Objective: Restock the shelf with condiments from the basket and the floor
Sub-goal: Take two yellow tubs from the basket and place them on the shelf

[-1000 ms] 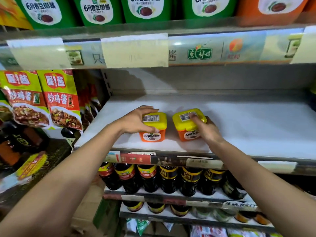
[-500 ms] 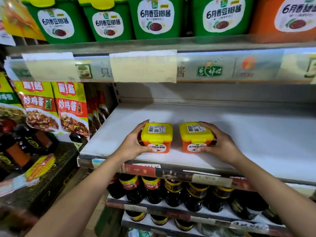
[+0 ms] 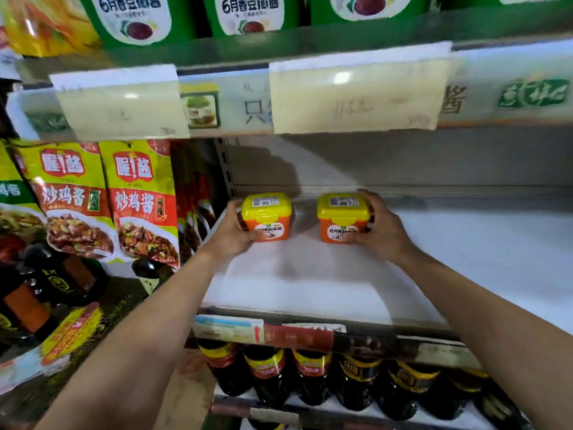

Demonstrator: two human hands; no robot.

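Two small orange sauce tubs with yellow lids stand side by side deep on the white shelf. My left hand grips the left tub from its left side, thumb across the front. My right hand grips the right tub from its right side, fingers behind it and thumb low on the front label. Both tubs are upright with labels facing me, a gap between them. The basket and the floor are out of view.
Green sauce tubs fill the shelf above, behind paper price tags. Yellow-red sauce pouches hang to the left. Dark soy bottles line the shelf below. The white shelf stretches bare to the right.
Both hands have pushed the two tubs from the shelf's front edge towards the back and slightly apart. The camera has moved closer and lower.
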